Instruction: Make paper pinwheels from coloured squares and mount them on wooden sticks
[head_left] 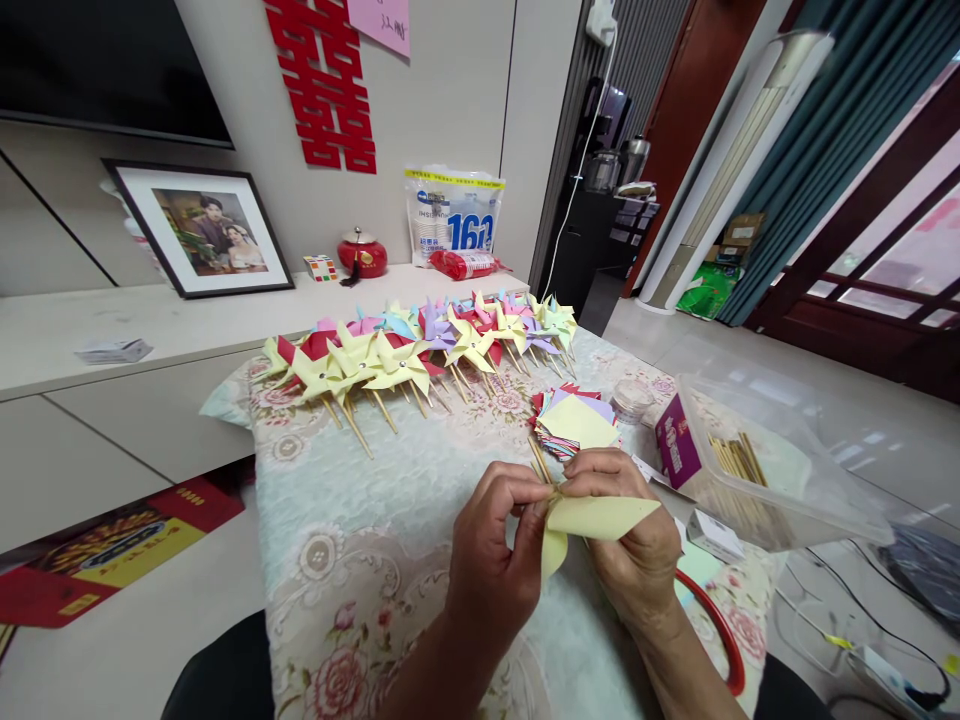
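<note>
A pale yellow paper pinwheel [600, 517] is between my two hands, its folded blades curling down and to the right. My left hand [499, 540] pinches the left side near its middle with thumb and forefinger. Closed on the other side, my right hand [626, 540] has its fingertips at the same middle point, partly behind a blade. Thin wooden sticks [538, 460] show just beyond my fingertips; whether one is joined to the pinwheel I cannot tell. Farther off lies a stack of coloured paper squares [581, 422], a yellow one on top.
Several finished pinwheels [397, 362] on sticks line the table's far edge. At right, a clear plastic box [795, 500] holds wooden sticks. Near it are a round clear container [632, 398], a small white box [715, 537] and a red curved handle [716, 625]. A white cabinet [187, 335] stands behind.
</note>
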